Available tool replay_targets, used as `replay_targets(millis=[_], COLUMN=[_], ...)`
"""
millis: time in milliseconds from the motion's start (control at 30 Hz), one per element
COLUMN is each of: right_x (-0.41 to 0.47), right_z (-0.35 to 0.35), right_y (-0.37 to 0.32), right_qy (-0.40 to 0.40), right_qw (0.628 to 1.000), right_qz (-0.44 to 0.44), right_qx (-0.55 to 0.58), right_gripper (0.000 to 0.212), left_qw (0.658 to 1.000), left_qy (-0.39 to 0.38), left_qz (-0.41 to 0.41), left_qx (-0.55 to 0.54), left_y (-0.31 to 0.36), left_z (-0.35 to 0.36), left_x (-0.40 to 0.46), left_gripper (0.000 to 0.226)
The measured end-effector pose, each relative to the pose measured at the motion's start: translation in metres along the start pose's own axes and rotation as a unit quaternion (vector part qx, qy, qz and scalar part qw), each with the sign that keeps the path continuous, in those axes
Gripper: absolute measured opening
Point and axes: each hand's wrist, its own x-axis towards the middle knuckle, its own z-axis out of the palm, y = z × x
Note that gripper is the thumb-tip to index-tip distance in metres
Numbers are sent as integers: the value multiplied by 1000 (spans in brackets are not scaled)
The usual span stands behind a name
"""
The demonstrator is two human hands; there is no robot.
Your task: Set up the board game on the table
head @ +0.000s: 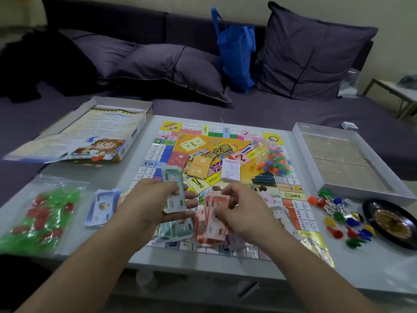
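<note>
- The board [216,154] lies flat and unfolded in the middle of the counter [126,251], a glossy printed square with coloured spaces round its edge.
- The left hand [155,199] holds a stack of green notes [173,190], fingers curled under it and thumb on top; the grip is clamped on the stack.
- The right hand [239,208] pinches a sheaf of red notes [216,211] just above a loose heap of mixed notes [180,231] on the near edge of the board; that grip is clamped too.
- Risk: the notes are thin, slick paper, so a slack pinch could likely let the sheaf fan out and drop back into the heap, mixing the sorted colours again.
- Risk: the heap lies close to the counter's near edge, and a forearm sweeping across could push notes off it.
- A blue stack of notes [101,206] lies on the counter beside the left wrist, within reach of a nudge.
- Orange cards [199,167] and a white card deck [231,172] lie on the board's centre; a clear bag of small coloured pieces [268,157] rests on its right part.
- A soft plastic bag of red and green houses [42,213] lies far left.
- Hard plastic pawns [347,224], small and rounded, lie scattered at right beside a round black wheel [390,222]; they might roll if knocked.
</note>
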Motion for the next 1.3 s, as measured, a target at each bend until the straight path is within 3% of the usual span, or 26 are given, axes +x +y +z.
replay_targets(millis=[167,300,367,433,533,600,733,967,1167,1300], right_x=[-2,-7,-7,-6,-4,-6,-3,-8,-4,2], right_z=[20,32,32,27,17,15,14,8,7,6], right_y=[-5,-6,-11,-19,-28,-32,-29,-31,-29,-25], right_qy=[-15,16,56,94,23,-3,31,16,9,24], right_qw=[992,953,966,989,966,967,976,969,967,969], right_qz=[-27,-77,-95,-98,-46,-58,-69,-71,-53,-29], right_qx=[-123,-291,-235,-56,254,249,202,236,250,242], right_gripper=[30,47,35,4,22,20,24,9,5,6], left_qw=[999,996,994,992,989,987,989,984,991,996], left_qy=[-24,-57,-68,-71,-80,-94,-100,-35,-49,-7], left_qz=[19,38,46,51,53,52,43,96,61,46], left_qx=[25,54,69,87,111,120,98,145,109,76], left_y=[-1,-1,-2,-4,-7,-9,-8,-10,-5,3], left_z=[-5,-10,-12,-12,-10,-9,-8,-9,-8,-17], left_x=[-3,-5,-7,-7,-9,-11,-11,-8,-12,-6], left_gripper=[18,17,17,16,18,21,22,13,22,21])
